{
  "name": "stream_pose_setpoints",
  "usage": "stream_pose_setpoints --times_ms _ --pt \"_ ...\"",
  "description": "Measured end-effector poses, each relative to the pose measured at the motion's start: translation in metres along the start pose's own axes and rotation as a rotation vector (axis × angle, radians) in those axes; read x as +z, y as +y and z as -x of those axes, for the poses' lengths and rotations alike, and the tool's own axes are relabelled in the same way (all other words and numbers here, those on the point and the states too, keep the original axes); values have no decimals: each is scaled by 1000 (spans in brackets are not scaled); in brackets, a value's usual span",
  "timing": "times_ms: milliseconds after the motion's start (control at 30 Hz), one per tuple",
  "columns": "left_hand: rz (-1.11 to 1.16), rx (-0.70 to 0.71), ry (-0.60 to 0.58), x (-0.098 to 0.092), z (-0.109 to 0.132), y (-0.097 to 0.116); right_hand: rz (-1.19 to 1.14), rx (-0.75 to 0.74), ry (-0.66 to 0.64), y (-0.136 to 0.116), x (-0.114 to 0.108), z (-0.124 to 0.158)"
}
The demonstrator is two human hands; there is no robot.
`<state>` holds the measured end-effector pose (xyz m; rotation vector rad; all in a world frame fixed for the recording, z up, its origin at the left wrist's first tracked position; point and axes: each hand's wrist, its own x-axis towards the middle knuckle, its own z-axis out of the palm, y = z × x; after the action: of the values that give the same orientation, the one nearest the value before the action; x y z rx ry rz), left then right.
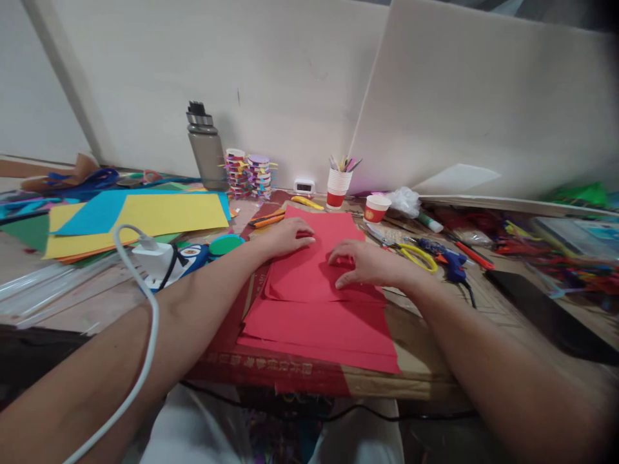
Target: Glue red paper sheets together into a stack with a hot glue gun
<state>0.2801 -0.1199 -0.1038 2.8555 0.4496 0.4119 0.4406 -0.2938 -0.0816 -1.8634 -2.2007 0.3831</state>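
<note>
Red sheets [319,323]: smooth matt paper; yellow sheet [178,212] ditto. Cardboard [411,351] underneath, brown pt matt. Bottle [207,154] = smoky see-thru plastic w/ shiny, metal-look neck band [200,120]. Cup stack [337,196] = paper, approx. smooth. Clear bag [405,202]: crinkly, glossy plastic

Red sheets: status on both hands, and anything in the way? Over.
Left hand at the left edge, right hand half curled over the right side, neither seen gripping. Red sheets unevenly stacked. White cable crosses left forearm in view.
</note>
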Motion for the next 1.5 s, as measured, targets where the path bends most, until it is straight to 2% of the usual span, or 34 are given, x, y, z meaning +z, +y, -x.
stream_pose_setpoints --times_ms 167,367,533,667,733,833,900,933,1067,1133,1233,1333,1433,1500 --pt "51 23 -22 -3 1 1 -35 7 55 0 3 -2" --pt "237 -68 1 -9 2 2 -112 44 108 2 2 -5" --pt "634 -150 -67 -16 8 2 -155 142 128 3 -5 -5" --pt "905 -141 -168 -26 16 0 -255 238 173 11 -8 -5" --pt "917 -122 -220 -31 17 -1 -262 241 200 17 -7 -6" --pt "791 -74 -299 -34 16 -1 -239 242 225 24 -4 -8" --pt "687 -48 -265 -32 14 1 -247 257 231 23 -5 -8" --pt "660 -54 -204 -30 13 2 -261 266 245 20 -7 -7" --pt "680 -239 89 -25 11 10 -363 251 368 7 -19 0" --pt "672 -334 157 -28 10 14 -443 224 416 4 -26 4" --pt "661 -394 234 -34 11 18 -452 217 480 9 -29 7" --pt "651 -393 233 -36 13 19 -498 266 531 21 -27 6" --pt "665 -282 125 -32 16 14 -633 335 503 30 -24 5" --pt "695 -191 45 -27 17 10 -650 355 427 32 -24 7"
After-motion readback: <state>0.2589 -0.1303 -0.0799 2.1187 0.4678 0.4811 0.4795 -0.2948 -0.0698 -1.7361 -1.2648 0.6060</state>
